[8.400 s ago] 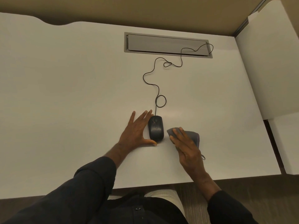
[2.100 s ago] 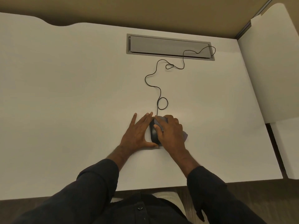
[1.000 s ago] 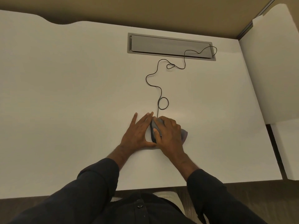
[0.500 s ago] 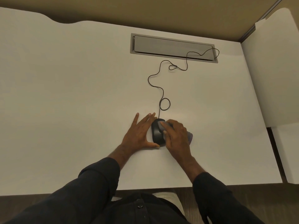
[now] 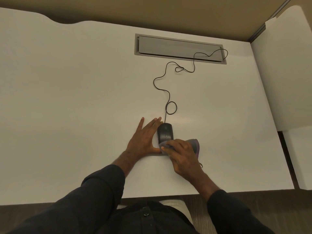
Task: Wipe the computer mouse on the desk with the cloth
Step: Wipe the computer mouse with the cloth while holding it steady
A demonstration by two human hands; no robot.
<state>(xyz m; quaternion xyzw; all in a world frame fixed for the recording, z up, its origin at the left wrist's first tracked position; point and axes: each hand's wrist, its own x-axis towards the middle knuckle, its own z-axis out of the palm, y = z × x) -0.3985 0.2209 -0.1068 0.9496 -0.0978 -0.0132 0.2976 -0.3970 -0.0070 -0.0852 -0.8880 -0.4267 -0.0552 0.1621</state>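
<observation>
Since half a second ago the right hand (image 5: 183, 157) has slid back toward the person along the mouse (image 5: 165, 134), dragging the grey cloth (image 5: 194, 146) with it: then the cloth and fingers covered the right half of the mouse's back, and now most of the black shell, with its scroll wheel, lies uncovered beyond the fingertips. Only the near end of the mouse is under the cloth.

Right fingers (image 5: 168, 147) are curled down onto the cloth, pressing it against the near end of the mouse; the rest of the cloth bulges out to the right of the knuckles and lies on the white worktop (image 5: 76, 98), with a thin loop of it trailing near the wrist.

Left hand (image 5: 143, 141) has not shifted. It lies flat on the worktop with its fingers stretched out and released, grasping nothing; the fingers lie along the mouse's left flank and the thumb reaches across toward its near end, just beside the cloth's edge.

Beyond the left fingertips the mouse's black cable (image 5: 168, 97) runs away in loops, as before, to the grey cable hatch (image 5: 179, 47) set in the far part of the worktop. Dark sleeves (image 5: 101, 186) cover both forearms.
</observation>
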